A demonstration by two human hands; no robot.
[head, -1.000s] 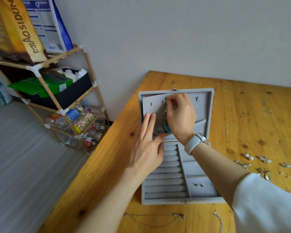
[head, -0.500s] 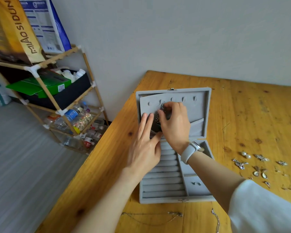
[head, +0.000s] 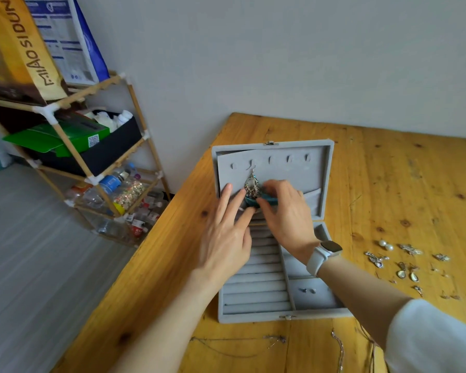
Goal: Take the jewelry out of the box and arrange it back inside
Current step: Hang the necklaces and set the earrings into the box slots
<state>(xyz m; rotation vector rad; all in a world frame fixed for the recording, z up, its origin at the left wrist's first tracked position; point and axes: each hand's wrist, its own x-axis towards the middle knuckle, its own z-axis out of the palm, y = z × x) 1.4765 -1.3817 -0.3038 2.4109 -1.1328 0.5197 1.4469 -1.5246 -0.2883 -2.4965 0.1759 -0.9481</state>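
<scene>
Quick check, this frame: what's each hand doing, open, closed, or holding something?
Left hand: open, fingers straight, resting on the jewelry box lid panel.
Right hand: fingers pinch the teal feather of the dangling earring.

One open grey velvet jewelry box [head: 315,168] lies under the two hands, left hand [head: 226,238] and right hand [head: 285,219], with one silver chandelier earring with teal feathers [head: 252,187] hanging just beyond the fingertips. Five hooks line the lid above them, and two small studs [head: 307,290] sit in a compartment below the right wrist. Right of the right hand lie two white pearl earrings [head: 385,245] and two oval drop earrings [head: 407,274].

Earring's teal feathers [head: 267,201] behind fingers [head: 273,185]
</scene>
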